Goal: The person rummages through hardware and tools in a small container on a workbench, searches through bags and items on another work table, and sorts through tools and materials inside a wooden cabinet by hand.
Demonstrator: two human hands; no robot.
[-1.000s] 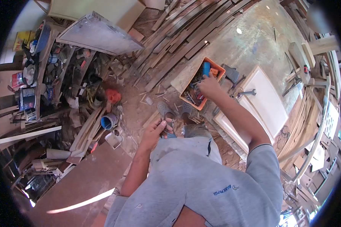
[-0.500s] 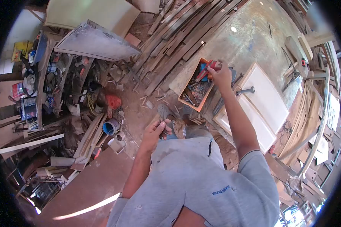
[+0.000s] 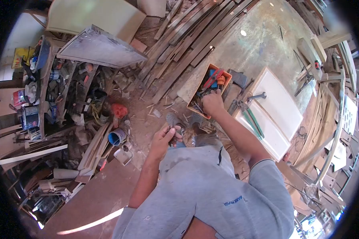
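Note:
My right hand [image 3: 213, 102] reaches into the near half of an orange-rimmed tool box [image 3: 229, 75], and its fingertips are hidden among dark metal tools. Just beyond it in the box lie a red-handled tool [image 3: 211, 79] and a round orange item [image 3: 221, 80]. Closed in front of my waist, my left hand [image 3: 166, 138] pinches a small dark thing that I cannot make out. Right of the box, a wrench [image 3: 257, 96] and a green-handled tool [image 3: 254, 122] rest on or beside a white framed panel [image 3: 277, 99].
Long dark boards [image 3: 187, 44] lie on the floor ahead. Cluttered shelves [image 3: 48, 87] stand on the left, near a bucket with a blue inside [image 3: 115, 137] and a red bag [image 3: 119, 110]. A broad worn board [image 3: 263, 36] spreads beyond the box.
My right hand has let go of the red-handled tool, which now lies in the box, and has moved nearer to me, down among the tools. My left hand stays nearly still.

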